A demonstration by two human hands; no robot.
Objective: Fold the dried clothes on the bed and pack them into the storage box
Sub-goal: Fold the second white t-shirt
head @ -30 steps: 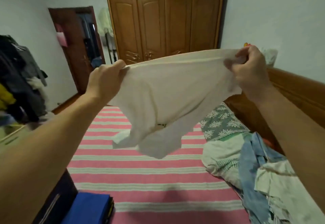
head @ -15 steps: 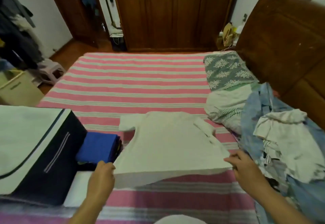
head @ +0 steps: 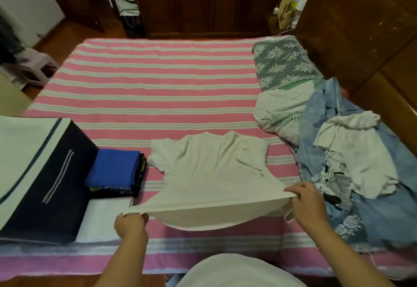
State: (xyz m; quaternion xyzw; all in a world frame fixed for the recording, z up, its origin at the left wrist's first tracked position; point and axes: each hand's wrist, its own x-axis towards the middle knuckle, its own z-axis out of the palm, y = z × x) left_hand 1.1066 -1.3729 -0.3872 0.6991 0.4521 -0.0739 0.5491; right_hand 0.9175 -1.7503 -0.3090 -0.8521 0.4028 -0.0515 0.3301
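Nearest you, your left hand (head: 129, 223) pinches one corner of the white T-shirt (head: 214, 174) at its hem, and your right hand (head: 308, 203) pinches the opposite corner, so the hem is pulled taut and lifted a little off the bed (head: 158, 88) while the rest of the shirt lies spread on the striped sheet, collar end away from you. Neither hand is free; both grasp this one shirt. Judging by how it lies, you are at the laying-out stage of this garment: the sleeves are not yet turned in and no fold has been made. To the left of the shirt, just beside its sleeve, sits a small stack of folded clothes (head: 116, 171) with a blue piece on top, resting on a white flat piece whose nature I cannot tell. Left of that stack stands the dark storage box (head: 49, 178), its pale lid or flap showing; you cannot see inside it from here, so whether anything is packed already is unclear. To the right of the shirt, a loose heap of unfolded clothes (head: 352, 162), blue denim and white pieces, waits for you. Beyond the shirt on that side lie a crumpled white bundle (head: 279, 115) and a grey flowered cloth (head: 282, 63). So a few items look folded, one is in hand, and most folding and the packing appear to remain.
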